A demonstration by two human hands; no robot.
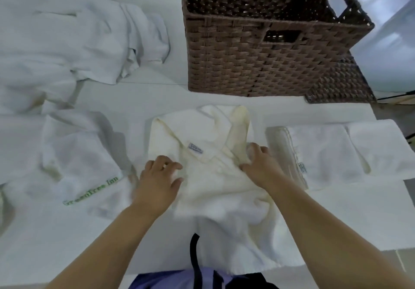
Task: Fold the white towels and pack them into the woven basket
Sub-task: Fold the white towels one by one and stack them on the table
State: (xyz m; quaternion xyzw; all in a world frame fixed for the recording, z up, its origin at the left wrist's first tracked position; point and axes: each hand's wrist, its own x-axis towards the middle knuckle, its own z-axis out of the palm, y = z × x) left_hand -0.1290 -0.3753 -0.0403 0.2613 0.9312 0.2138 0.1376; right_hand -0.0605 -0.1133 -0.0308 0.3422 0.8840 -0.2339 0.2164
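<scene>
Hands both on cream towel (pixel 208 176), straight ahead of the body. Left hand (pixel 160 176): released, fingers spread, rests flat on the towel's left part. Right hand (pixel 258 160): grasps a raised fold of the same towel, fingers curled into the cloth. Towel partly folded and rumpled, near edge trailing back between the forearms on the table (pixel 67 243). Small label (pixel 195 150) face up, between the hands and slightly beyond them. Beyond both hands, well apart: woven basket (pixel 258 59), brown, upright. Just right of the right hand: folded towels (pixel 325 154), lying flat. Left of the left hand: lettered towel (pixel 78 165), unfolded, green print showing. Farther beyond and left: heap of crumpled white towels (pixel 56 41).
</scene>
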